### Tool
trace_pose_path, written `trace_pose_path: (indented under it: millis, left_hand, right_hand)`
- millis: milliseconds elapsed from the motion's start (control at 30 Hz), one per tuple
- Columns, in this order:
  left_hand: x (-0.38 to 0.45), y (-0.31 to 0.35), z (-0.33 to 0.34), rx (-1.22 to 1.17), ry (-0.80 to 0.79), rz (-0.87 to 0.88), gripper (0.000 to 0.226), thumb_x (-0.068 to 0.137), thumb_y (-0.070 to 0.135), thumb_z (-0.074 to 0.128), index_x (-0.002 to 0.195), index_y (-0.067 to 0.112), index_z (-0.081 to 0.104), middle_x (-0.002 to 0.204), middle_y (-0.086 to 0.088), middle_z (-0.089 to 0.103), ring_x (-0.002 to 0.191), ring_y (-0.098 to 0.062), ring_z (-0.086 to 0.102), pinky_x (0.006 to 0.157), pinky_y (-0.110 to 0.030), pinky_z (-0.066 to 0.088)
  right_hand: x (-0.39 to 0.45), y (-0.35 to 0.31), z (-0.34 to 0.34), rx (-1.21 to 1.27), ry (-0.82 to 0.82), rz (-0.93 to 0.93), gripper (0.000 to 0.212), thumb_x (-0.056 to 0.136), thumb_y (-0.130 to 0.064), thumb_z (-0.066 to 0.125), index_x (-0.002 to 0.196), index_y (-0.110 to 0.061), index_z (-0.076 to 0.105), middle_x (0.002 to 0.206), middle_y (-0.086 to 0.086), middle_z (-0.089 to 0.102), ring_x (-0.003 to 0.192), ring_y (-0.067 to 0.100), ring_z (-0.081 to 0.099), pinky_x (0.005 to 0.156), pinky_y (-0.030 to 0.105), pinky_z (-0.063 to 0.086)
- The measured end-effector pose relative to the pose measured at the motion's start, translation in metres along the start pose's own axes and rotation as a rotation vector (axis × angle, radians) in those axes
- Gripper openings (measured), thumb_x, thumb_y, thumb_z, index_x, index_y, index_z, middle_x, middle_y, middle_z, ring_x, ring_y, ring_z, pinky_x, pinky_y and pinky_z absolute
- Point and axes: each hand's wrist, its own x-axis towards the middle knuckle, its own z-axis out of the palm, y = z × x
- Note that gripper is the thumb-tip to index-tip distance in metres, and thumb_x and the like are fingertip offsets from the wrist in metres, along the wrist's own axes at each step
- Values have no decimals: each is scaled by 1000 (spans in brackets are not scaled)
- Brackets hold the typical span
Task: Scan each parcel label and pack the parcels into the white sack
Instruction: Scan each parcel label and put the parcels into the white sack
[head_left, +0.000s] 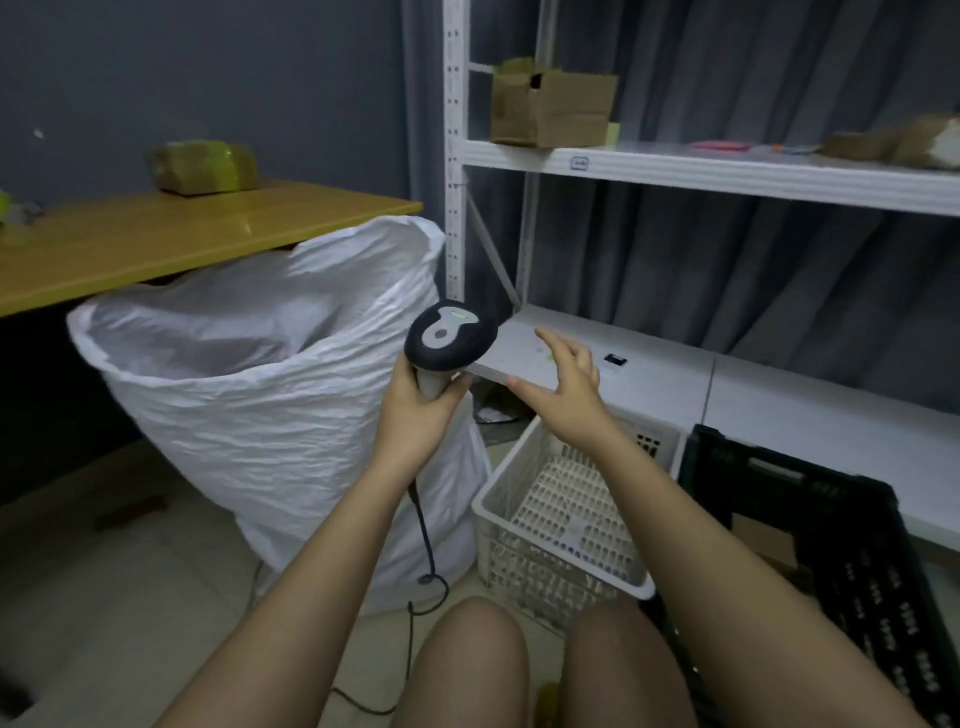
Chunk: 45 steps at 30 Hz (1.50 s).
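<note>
Here, the white shelving rack (675, 171) rises beyond both hands, its lower shelf running just behind the right hand's fingertips. On its upper shelf, high above the hands, sits an open cardboard box (553, 104), with more brown parcels (904, 143) at the far right end, blurred. To the left of the left hand stands the white sack (270, 395), mouth open and crumpled, its side close beside that wrist; what lies inside I cannot make out. Above and behind the sack stretches the yellow worktop (156, 234), carrying a brown parcel (202, 167) wrapped in yellow-green tape, well apart from either hand. Below the right forearm is a white plastic basket (561, 519) on the floor, and further right a black crate (810, 530).

The left hand (421, 400) grips the handle of a barcode scanner (449, 335), its dark head tipped up above the fingers, its cable (428, 551) trailing down past the wrist to the floor. The right hand (563, 382) hangs just beside the scanner, fingers spread and relaxed, holding nothing.
</note>
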Motion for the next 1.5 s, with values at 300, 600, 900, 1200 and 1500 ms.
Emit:
trace_pose_path:
  millis: [300, 600, 900, 1200, 1500]
  left_hand:
    - [-27, -37, 148, -18, -353, -96, 48, 82, 9, 70, 125, 18, 50, 108, 10, 60, 103, -11, 58, 82, -20, 46]
    - [-76, -119, 269, 25, -602, -301, 51, 87, 11, 67, 132, 22, 46, 114, 2, 59, 98, -14, 58, 79, -26, 46]
    - [-73, -201, 346, 89, -698, -427, 46, 85, 12, 69, 128, 11, 52, 110, -9, 64, 96, -22, 62, 81, -32, 51]
    - [-36, -255, 396, 72, -694, -469, 32, 86, 12, 67, 116, 11, 57, 90, 3, 63, 78, -8, 60, 64, -15, 51]
    - [-33, -261, 401, 31, -674, -537, 26, 88, 12, 66, 110, 15, 55, 87, 2, 62, 69, -6, 60, 52, -9, 47]
  right_hand:
    - [-81, 168, -70, -37, 104, 461, 70, 92, -43, 61, 151, -33, 24, 156, 3, 15, 143, 29, 20, 115, 48, 28]
    - [-155, 355, -101, -70, 117, 862, 66, 91, -31, 66, 148, -20, 35, 149, 12, 34, 131, 35, 41, 105, 50, 42]
    - [-108, 469, -77, -126, -53, 1031, 61, 91, -38, 64, 140, -10, 44, 141, 18, 45, 126, 39, 45, 104, 47, 41]
    - [-62, 569, -27, 306, 228, 1259, 46, 100, -28, 52, 134, 3, 50, 134, 19, 54, 119, 36, 53, 91, 38, 46]
    - [-65, 592, 1, 851, 620, 1255, 47, 89, -29, 69, 112, -18, 31, 121, 8, 48, 101, 22, 52, 81, 40, 40]
